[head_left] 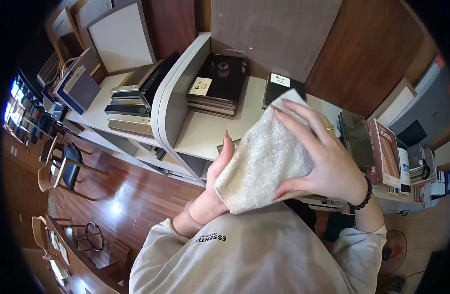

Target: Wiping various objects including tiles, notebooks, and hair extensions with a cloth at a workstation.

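A folded off-white terry cloth (264, 154) is held up in front of my chest, above the shelf's front edge. My left hand (220, 174) supports it from the left and below; the thumb points up beside it, and the other fingers are hidden behind the cloth. Across the cloth's right side lies my right hand (323, 159), its fingers reaching over the upper part and its thumb pressing near the lower edge. Past the cloth, a stack of dark glossy sample panels (225, 73) rests on the white shelf (200, 134).
Behind the cloth is another dark labelled panel (282, 88). To the right stand a reddish-brown sample box (382, 154) and a white bottle (404, 169). A curved white divider (168, 93) separates more sample boards (131, 112) on the left. A chair (70, 164) stands on the wood floor.
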A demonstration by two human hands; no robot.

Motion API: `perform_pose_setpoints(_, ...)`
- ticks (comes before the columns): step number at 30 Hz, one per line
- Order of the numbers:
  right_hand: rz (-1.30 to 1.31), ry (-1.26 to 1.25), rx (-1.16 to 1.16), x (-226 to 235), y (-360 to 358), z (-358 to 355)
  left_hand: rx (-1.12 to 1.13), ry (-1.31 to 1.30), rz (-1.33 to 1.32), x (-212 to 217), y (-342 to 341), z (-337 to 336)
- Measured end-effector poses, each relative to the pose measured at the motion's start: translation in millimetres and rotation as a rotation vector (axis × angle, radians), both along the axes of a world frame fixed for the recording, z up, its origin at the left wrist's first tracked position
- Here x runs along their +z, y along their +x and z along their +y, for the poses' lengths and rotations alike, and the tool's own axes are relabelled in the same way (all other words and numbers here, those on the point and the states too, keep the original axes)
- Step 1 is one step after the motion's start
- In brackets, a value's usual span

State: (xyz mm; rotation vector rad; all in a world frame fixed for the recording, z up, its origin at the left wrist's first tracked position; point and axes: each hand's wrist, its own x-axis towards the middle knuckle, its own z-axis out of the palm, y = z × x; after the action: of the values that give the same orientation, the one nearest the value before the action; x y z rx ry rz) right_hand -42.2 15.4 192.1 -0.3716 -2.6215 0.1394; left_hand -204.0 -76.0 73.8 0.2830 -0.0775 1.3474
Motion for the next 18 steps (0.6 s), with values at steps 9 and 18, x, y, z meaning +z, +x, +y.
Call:
perform_pose_setpoints(9, -0.111, -0.225, -0.214, -28.0, 7.7, 32.2, 0.078, -0.124, 0.418, 19.0, 4.7, -12.6)
perform_pose_setpoints(18, 0.527, -1.410, -0.166, -55.9, -1.4, 2.4, 0.114, 0.101, -0.061, 15.5, -30.0, -9.3)
